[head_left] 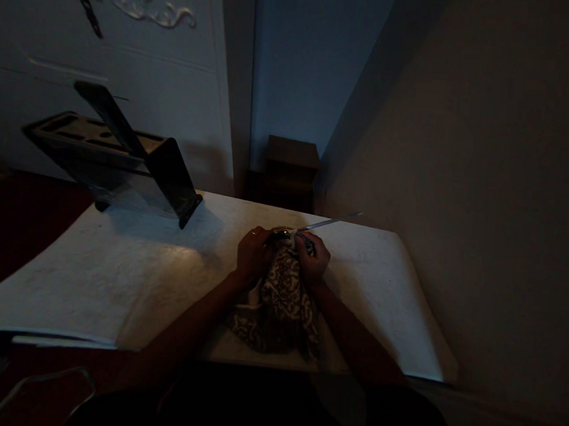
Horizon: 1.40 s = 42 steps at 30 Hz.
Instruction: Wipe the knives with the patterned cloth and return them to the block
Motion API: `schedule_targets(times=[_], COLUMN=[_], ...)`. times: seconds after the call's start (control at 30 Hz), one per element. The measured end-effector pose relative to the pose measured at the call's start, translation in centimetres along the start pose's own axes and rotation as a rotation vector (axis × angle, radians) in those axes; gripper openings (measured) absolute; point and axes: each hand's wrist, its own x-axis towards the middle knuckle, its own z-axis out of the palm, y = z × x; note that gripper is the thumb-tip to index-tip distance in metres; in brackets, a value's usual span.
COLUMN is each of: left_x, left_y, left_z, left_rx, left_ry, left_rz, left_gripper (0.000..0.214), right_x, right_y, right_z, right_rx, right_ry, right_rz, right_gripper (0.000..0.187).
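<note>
Over the white table, my left hand is closed around the dark handle of a knife. Its thin, pale blade points right and slightly away from me. My right hand is closed on a brown-and-cream patterned cloth, pinching it against the knife close to the handle. The rest of the cloth hangs down between my forearms onto the table. Dim light hides how the fingers lie on the handle.
A knife block with a slotted top and black ends stands at the table's far left, a black bar slanting up from it. The white table has a wall on its right. Behind are a white door and a brown box-like piece.
</note>
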Motion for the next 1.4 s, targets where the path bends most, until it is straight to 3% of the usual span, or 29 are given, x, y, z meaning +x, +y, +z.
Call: schedule_targets(times=[0.2,0.43,0.63,0.8,0.97,1.2,1.4], left_x=[-0.1,0.4,0.8,0.7,0.8,0.5,0.3], left_y=[-0.2,-0.1,0.5,1.0,1.1,1.0,0.9], left_z=[0.1,0.2,-0.2,-1.0,-1.4,-1.1,-0.8], left_rx=[0.059,-0.208,-0.567,-0.740,-0.842,-0.826,-0.791], left_ry=[0.064,0.096,-0.065,-0.115,-0.195,-0.298,-0.294], left_rz=[0.032,-0.109,-0.336,-0.382,-0.442,-0.387,-0.336], left_gripper=[0.018,0.017,0.034,0.039,0.046,0.051,0.047], right_x=[0.2,0.3,0.5,0.5,0.2,0.0,0.2], right_y=[0.0,0.2,0.5,0.8,0.6,0.4,0.1], right_z=[0.1,0.4,0.4,0.2,0.0,0.2,-0.3], right_rx=[0.024,0.012,0.028,0.123,0.118,0.076,0.069], right_ry=[-0.136,-0.185,-0.166,-0.084,-0.086,-0.066,-0.101], right_rz=[-0.113,-0.054,0.017,0.131,0.077,0.043,-0.011], right_gripper=[0.014,0.018,0.021,0.022,0.020,0.014,0.009])
